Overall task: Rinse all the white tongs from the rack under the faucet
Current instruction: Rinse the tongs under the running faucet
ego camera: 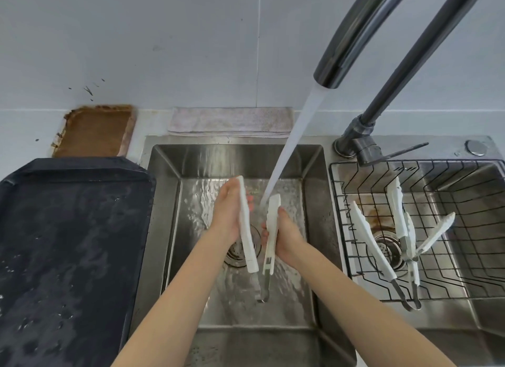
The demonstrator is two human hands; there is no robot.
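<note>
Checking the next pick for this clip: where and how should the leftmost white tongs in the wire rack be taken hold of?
Probably by the white arm's upper half on the leftmost tongs, coming from above. They lean with the tips up near the wire rack edge and the metal hinge low at its front, so the raised end is free.

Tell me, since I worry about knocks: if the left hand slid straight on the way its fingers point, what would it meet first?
Probably the back wall of the sink. The left hand, gripping one arm of the white tongs, points away from the person; nothing else shows ahead, though depth is unclear.
</note>
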